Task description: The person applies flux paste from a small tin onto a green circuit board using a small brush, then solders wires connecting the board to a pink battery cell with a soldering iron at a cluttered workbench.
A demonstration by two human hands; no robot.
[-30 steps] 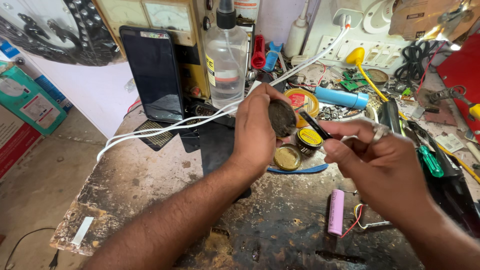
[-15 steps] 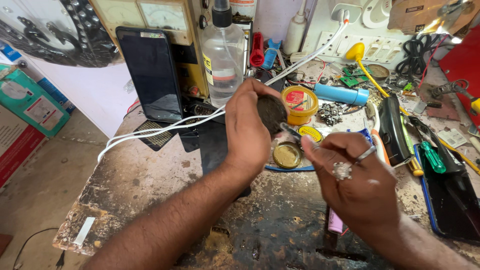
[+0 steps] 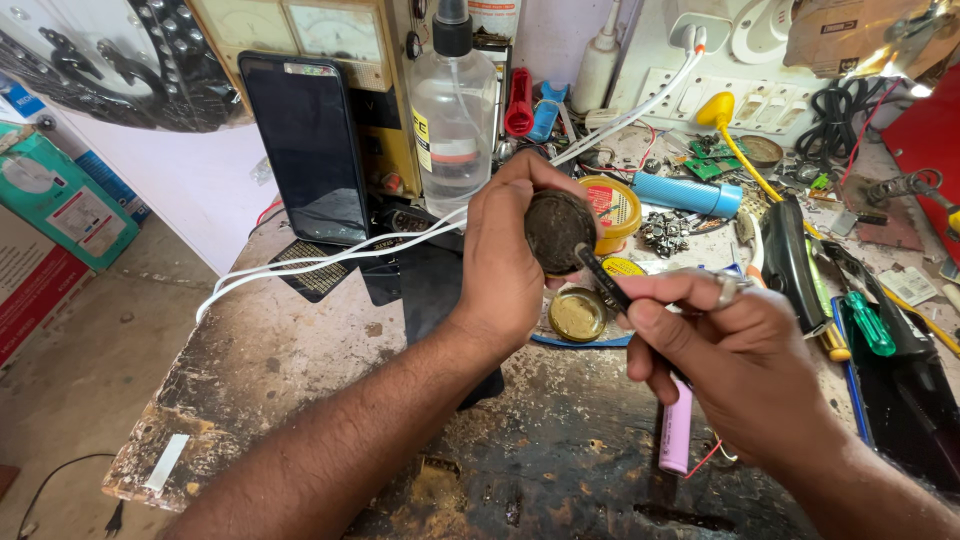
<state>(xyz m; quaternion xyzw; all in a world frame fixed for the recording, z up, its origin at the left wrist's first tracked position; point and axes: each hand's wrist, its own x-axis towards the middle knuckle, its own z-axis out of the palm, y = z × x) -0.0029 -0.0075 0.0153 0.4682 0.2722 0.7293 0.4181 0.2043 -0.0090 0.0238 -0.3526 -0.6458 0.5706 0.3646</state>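
bare bench [image 3: 300,390] left, tool clutter [image 3: 800,230] right

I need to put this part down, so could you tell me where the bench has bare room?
The scorched patch of the workbench left of the left hand, below the white cable, is bare. Behind and right of the right hand is crowded.

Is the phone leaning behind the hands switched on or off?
It looks off: the phone stands upright with a fully dark screen, showing only faint reflections.

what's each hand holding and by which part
The left hand grips a round dark tin by its rim. The right hand pinches a thin dark tool by its rear part, tip at the tin.
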